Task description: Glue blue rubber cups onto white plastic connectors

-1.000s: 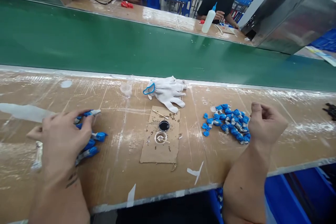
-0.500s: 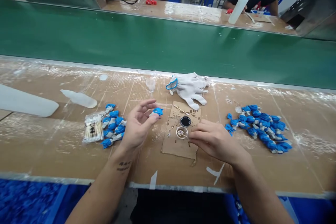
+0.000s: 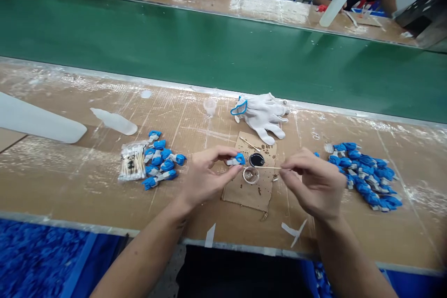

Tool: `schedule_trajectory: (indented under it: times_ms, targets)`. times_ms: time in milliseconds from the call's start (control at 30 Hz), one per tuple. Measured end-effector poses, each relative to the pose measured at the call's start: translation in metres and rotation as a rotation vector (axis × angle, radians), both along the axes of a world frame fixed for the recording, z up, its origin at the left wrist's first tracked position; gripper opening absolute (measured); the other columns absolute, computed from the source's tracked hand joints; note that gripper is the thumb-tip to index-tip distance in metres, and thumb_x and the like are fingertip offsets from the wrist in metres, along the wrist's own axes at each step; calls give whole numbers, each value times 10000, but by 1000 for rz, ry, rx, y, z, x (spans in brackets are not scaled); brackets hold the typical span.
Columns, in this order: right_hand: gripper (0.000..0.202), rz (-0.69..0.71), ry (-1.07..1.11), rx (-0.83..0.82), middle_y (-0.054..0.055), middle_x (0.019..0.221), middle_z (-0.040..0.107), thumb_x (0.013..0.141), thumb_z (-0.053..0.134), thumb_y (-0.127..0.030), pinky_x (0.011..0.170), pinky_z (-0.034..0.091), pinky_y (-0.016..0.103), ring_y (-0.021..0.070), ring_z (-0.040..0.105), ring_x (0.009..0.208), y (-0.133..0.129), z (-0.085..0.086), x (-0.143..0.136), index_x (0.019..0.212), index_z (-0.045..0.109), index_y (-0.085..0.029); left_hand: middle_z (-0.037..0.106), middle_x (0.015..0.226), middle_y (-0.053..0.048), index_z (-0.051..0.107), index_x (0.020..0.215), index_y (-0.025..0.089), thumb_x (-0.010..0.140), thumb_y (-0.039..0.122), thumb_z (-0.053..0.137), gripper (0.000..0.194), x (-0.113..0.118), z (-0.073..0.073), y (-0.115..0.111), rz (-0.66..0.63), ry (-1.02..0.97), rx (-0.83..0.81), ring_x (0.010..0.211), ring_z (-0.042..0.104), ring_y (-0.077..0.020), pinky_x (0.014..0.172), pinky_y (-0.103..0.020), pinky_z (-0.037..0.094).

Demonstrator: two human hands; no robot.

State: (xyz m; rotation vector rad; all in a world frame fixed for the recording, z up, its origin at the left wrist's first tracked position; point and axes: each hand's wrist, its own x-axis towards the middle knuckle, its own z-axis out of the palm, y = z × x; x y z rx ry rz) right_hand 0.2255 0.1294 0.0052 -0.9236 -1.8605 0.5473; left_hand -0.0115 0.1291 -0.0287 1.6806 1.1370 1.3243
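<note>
My left hand (image 3: 208,174) pinches a small blue and grey piece (image 3: 236,159) between thumb and fingers, just left of the small cups. My right hand (image 3: 312,184) grips a thin swab stick (image 3: 268,167), whose far end points left, close to the blue piece. Below the stick sits a small clear cup (image 3: 251,175), and just behind it a cup of dark liquid (image 3: 257,160). Both cups rest on a stained cardboard piece (image 3: 247,196). Another swab (image 3: 249,143) lies at the back of that cardboard.
Blue pieces lie in piles at left (image 3: 166,165) and right (image 3: 372,174). A swab bag (image 3: 132,162), a bottle (image 3: 114,120) and a white glove (image 3: 263,114) are on the table. Beyond the green belt (image 3: 195,49), other people sit near a standing bottle (image 3: 337,3).
My left hand has brought the blue piece right, up to the cups. My right hand has drawn the swab up out of the clear cup and moved right. The whole view has shifted a little.
</note>
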Motion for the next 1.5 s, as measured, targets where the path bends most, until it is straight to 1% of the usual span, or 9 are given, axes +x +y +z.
schedule_trajectory:
  times_ms: [100,367,700,1033,1100,1200,1267,1367,1500]
  targets:
    - [249,-29,159,67,-12,737,667,839,692,-20,601,440,336,154,576,656,-4,4,-2,948,717,-243,830,988,-65,757,1028,167,816,151,817,221,7,3,-3,-26,95,68,865,794,-179,796,-268,649]
    - [270,29,102,48,-14,794,710,822,706,15,633,449,331,131,613,690,-6,0,-10,965,719,-215,832,943,-67,751,977,145,797,124,830,198,15,7,-7,-62,77,148,851,799,-166,797,-243,642]
    - [240,27,137,32,-14,771,676,841,686,1,633,446,322,131,585,690,-5,7,3,938,711,-217,832,962,-65,760,989,160,806,136,820,194,14,5,-9,-48,63,72,859,798,-175,802,-266,653]
    - [174,245,-388,-121,49,955,758,938,661,-184,677,544,299,170,688,827,7,0,9,1088,742,-220,823,977,-28,755,1010,205,800,142,832,232,0,0,-5,69,-20,-22,862,797,-158,808,-235,665]
    - [205,87,-354,-115,40,932,750,945,663,-233,664,537,294,161,680,791,9,5,31,1136,738,-231,825,970,-25,757,1010,208,793,142,838,241,-2,0,-6,77,-44,-43,855,800,-160,807,-234,672]
    - [170,-432,-326,-52,35,855,726,954,622,-244,642,508,310,162,648,716,11,13,82,1043,766,-233,828,959,-25,755,1003,207,792,143,838,236,-2,0,-6,81,-85,-61,842,804,-167,811,-247,682]
    - [167,-632,-451,-95,65,894,739,936,626,-265,715,520,349,205,677,803,13,13,112,969,783,-219,827,955,-21,752,997,209,789,140,838,236,-1,1,-6,83,-103,-63,839,805,-169,811,-254,687]
    - [185,-572,-771,-302,97,996,758,913,652,-319,839,523,392,266,690,969,19,3,133,956,799,-214,825,967,-18,747,1001,213,794,142,831,234,1,0,-6,75,-111,-49,840,804,-171,805,-262,692]
    - [184,-498,-947,-431,80,950,772,906,657,-334,792,497,362,251,682,897,33,-12,120,930,805,-228,823,983,-19,744,1006,220,805,150,829,229,1,-2,-5,65,-113,-20,845,804,-167,822,-259,691]
